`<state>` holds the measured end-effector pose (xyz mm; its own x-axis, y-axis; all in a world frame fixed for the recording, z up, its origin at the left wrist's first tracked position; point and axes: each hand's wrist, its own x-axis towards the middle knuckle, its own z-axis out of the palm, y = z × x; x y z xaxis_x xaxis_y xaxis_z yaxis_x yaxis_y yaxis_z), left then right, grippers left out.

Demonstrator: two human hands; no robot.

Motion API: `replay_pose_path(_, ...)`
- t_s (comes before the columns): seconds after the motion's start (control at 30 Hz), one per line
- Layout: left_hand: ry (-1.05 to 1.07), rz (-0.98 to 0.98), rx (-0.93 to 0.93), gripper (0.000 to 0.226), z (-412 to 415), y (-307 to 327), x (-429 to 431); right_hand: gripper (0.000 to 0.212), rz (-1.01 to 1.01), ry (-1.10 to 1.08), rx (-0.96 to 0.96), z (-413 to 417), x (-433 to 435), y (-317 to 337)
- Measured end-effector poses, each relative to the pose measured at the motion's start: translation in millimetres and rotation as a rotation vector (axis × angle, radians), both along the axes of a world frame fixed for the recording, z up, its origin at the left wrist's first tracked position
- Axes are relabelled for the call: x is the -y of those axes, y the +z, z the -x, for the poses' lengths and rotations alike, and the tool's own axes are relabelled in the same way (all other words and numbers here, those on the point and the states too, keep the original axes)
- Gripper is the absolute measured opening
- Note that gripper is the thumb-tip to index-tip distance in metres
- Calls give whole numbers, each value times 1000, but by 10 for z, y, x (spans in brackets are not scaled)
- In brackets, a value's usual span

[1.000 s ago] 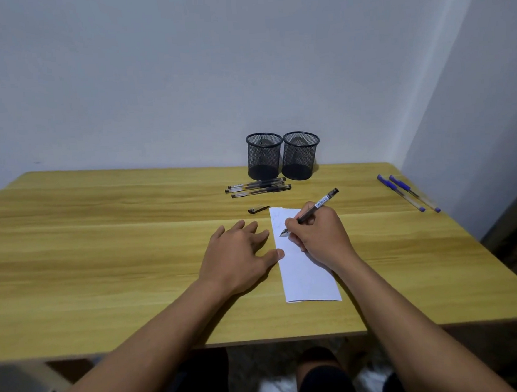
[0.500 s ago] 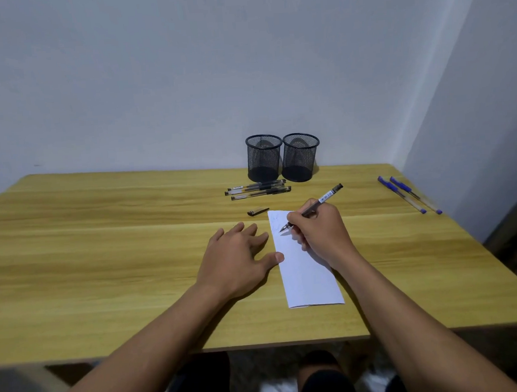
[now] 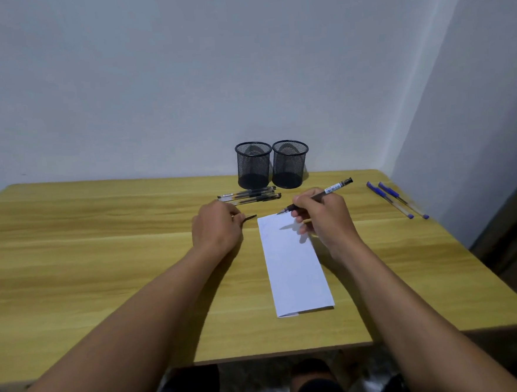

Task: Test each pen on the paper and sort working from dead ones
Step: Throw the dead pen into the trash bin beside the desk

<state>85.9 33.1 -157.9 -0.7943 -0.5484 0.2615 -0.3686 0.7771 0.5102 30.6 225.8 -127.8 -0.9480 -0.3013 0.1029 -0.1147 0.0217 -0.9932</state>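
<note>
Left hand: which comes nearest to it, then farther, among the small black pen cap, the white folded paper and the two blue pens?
1. Small black pen cap, at the left hand's fingertips.
2. White folded paper, just right.
3. Two blue pens, far right edge.

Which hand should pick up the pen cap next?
Probably the left hand. Its fingers already reach the pen cap lying left of the paper, while the right hand is busy holding the open pen above the paper.
</note>
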Motion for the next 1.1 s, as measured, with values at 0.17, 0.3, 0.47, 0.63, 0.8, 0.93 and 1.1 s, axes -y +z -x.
replay_pose_path(0.17, -117, -297, -250, 5, -44, 156, -15, 9, 52, -22, 18, 18, -56, 17)
replay_pose_path(0.3, -263, -400, -328, 3, -102, 402, -78, 5, 191, -5, 83, -23, -54, 122)
replay_pose_path(0.47, -387, -545, -381, 7, -134, 590, -196, 5, 221, 37, 51, -99, -89, 296)
replay_pose_path(0.63, -472, -643, -397, 6, -164, 708, -342, 5, 245, 79, 51, -152, -159, 385)
replay_pose_path(0.8, -505, -856, -413, 8, -206, 794, -480, 4, 341, 110, 123, -199, -199, 455)
replay_pose_path(0.93, -494, -977, -448, 8, -229, 801, -552, 4, 362, 106, 123, -235, -213, 484)
replay_pose_path(1.1, -478, -1043, -466, 8, -248, 763, -614, 3, 380, 93, 124, -278, -233, 432)
